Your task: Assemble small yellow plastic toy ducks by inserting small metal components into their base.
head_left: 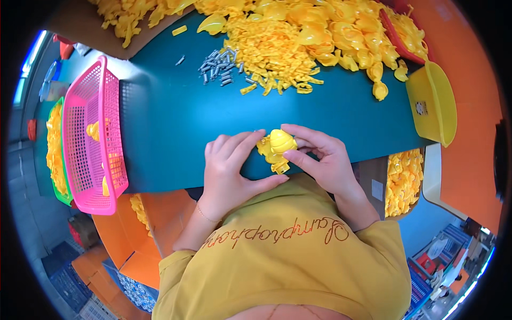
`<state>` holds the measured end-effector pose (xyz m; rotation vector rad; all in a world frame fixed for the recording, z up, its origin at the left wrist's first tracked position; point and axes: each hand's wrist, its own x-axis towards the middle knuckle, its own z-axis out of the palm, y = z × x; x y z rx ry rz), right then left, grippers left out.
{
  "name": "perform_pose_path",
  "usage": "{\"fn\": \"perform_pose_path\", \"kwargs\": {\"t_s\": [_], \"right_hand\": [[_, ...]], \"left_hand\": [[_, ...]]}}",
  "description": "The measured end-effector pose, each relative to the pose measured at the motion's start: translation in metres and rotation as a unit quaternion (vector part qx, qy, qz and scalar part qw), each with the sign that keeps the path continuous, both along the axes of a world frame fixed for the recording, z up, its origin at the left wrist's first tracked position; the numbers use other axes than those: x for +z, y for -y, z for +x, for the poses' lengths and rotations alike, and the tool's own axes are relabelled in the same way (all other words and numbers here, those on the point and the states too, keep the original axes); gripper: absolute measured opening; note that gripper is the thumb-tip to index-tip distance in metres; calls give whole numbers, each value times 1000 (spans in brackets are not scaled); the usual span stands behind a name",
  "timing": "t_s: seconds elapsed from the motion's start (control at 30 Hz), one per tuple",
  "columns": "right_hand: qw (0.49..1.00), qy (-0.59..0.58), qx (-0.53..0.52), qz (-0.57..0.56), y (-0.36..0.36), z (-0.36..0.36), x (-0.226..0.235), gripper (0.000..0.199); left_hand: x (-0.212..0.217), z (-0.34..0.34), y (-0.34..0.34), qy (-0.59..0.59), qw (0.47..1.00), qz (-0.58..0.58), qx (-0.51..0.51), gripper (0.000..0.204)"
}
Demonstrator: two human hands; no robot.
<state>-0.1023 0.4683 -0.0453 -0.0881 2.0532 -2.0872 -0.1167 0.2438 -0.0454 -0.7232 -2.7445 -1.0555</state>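
A ribbed, rounded yellow plastic shell [282,141] is pinched between the thumb and fingers of my right hand [322,156], near the front edge of the teal table [176,144]. Just under and beside it is another yellow plastic part [273,158] with a more uneven outline; whether the two are joined I cannot tell. My left hand [226,165] curves around the left side of these parts, thumb and fingers spread apart. Its fingertips come close to the yellow part, and I see nothing held in them.
Small yellow strips [272,50] are heaped at the back beside small silver metal pieces [220,65]. Yellow shells [341,32] pile up behind. A pink basket [118,138] stands left, a yellow bin [434,104] right. Cardboard boxes [133,234] sit below the table edge.
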Motion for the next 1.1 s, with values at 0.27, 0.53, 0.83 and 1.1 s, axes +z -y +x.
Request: {"fn": "perform_pose_path", "kwargs": {"t_s": [0.27, 0.53, 0.83, 1.1], "right_hand": [[986, -48, 53, 153, 8, -1, 2, 47], [982, -68, 38, 173, 13, -1, 7, 47], [966, -112, 39, 232, 21, 3, 20, 47], [959, -106, 48, 259, 21, 5, 23, 45]], "left_hand": [[-12, 5, -5, -17, 999, 30, 11, 75], [-16, 7, -8, -3, 998, 58, 27, 78], [-15, 6, -7, 6, 997, 72, 25, 80], [-17, 6, -7, 6, 997, 75, 22, 80]]}}
